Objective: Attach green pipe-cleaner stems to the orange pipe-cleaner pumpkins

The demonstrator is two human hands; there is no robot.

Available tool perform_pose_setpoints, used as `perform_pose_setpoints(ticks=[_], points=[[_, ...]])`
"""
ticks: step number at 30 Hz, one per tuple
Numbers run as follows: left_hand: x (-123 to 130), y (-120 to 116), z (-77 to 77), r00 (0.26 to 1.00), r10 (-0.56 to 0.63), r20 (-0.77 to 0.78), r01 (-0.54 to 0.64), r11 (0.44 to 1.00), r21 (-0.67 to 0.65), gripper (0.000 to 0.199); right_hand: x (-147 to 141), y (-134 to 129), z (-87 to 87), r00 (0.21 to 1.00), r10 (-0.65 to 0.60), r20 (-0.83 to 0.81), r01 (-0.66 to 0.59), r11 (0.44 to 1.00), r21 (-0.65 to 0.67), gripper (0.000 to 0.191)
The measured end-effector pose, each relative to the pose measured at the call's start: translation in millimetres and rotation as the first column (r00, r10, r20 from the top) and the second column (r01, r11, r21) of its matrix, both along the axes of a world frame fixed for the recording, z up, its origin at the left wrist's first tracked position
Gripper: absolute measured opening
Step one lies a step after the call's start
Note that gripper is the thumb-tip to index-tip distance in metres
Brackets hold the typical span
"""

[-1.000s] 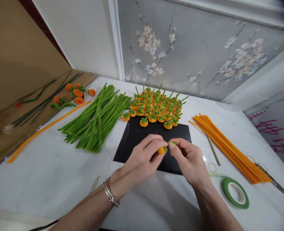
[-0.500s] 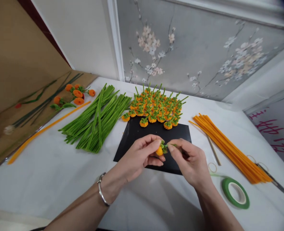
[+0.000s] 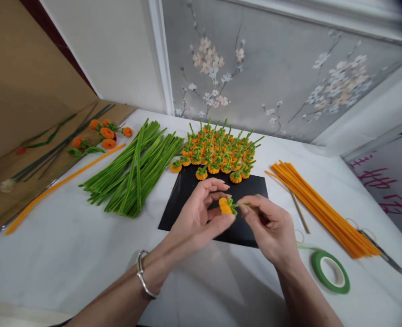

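An orange pipe-cleaner flower (image 3: 226,206) with green leaves at its base hangs sideways over the black mat (image 3: 177,204). My right hand (image 3: 269,227) pinches its stem between thumb and fingertips. Around the flower's other side, my left hand (image 3: 201,215) is open, its fingers apart and its thumb just below the bloom; whether the thumb touches it I cannot tell. Several finished orange flowers (image 3: 218,152) with green stems crowd together behind the mat.
Green pipe cleaners (image 3: 133,170) lie piled at left, beside one long orange strip (image 3: 65,186). To the right are a bundle of orange pipe cleaners (image 3: 323,209), scissors (image 3: 388,256), a thin stick (image 3: 299,212) and green tape (image 3: 330,271). More flowers (image 3: 107,134) rest on brown board (image 3: 60,136).
My left hand has let go of the flower and spread its fingers, thumb dropping below it. The right hand still holds the stem. The view has shifted slightly.
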State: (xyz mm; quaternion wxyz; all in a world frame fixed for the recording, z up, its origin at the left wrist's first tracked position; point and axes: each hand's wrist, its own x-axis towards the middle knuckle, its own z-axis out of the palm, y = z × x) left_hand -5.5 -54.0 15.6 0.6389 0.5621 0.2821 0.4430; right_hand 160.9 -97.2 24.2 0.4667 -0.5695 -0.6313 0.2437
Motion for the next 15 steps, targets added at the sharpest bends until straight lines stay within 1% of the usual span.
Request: perform_pose_setpoints(ticks=[1,2,3,4,5,6,7,8,10,11,13,15], points=[[-0.7,2.0,1.4,0.997,-0.057,0.051,0.065,0.986,-0.151,0.039,0.2,-0.4,0.2,1.0,0.011,0.022,-0.012,1.0,0.028,0.012],[-1.5,4.0,2.7,0.99,-0.105,0.097,0.13,0.947,-0.295,0.035,0.1,-0.7,0.2,0.999,0.021,0.041,-0.023,0.998,0.054,0.013],[-2.2,5.6,3.8,0.98,-0.151,0.132,0.193,0.893,-0.407,0.037,-0.2,-0.9,0.2,0.998,0.028,0.061,-0.033,0.997,0.074,0.013],[-2.9,6.9,4.7,0.969,-0.194,0.155,0.246,0.836,-0.49,0.041,-0.6,-1.0,0.1,0.996,0.036,0.081,-0.043,0.995,0.091,0.015],[-3.6,7.6,5.5,0.959,-0.23,0.169,0.285,0.792,-0.54,0.043,-1.0,-1.1,0.0,0.994,0.042,0.098,-0.052,0.993,0.103,0.016],[-4.2,8.0,6.1,0.952,-0.256,0.171,0.307,0.77,-0.559,0.042,-1.4,-1.0,-0.2,0.993,0.045,0.112,-0.058,0.992,0.114,0.017],[-4.8,7.9,6.7,0.95,-0.268,0.163,0.313,0.769,-0.558,0.039,-1.7,-1.0,-0.5,0.991,0.046,0.122,-0.061,0.991,0.122,0.017],[-5.3,7.7,7.2,0.953,-0.264,0.15,0.302,0.782,-0.544,0.034,-1.9,-0.9,-0.8,0.991,0.043,0.13,-0.06,0.99,0.13,0.017],[-6.2,7.2,8.3,0.969,-0.224,0.101,0.244,0.843,-0.479,0.025,-1.9,-0.9,-1.3,0.99,0.027,0.138,-0.046,0.99,0.132,0.015],[-6.5,7.0,8.8,0.978,-0.199,0.061,0.206,0.883,-0.421,0.022,-1.9,-1.0,-1.4,0.99,0.019,0.138,-0.036,0.991,0.127,0.014],[-6.3,6.5,9.2,0.989,-0.143,-0.037,0.128,0.956,-0.265,0.02,-1.9,-1.1,-1.4,0.991,0.007,0.134,-0.023,0.993,0.118,0.013],[-5.4,5.5,8.4,0.989,-0.081,-0.121,0.067,0.991,-0.113,0.021,-2.1,-1.3,-0.8,0.992,-0.001,0.128,-0.014,0.993,0.117,0.013]])
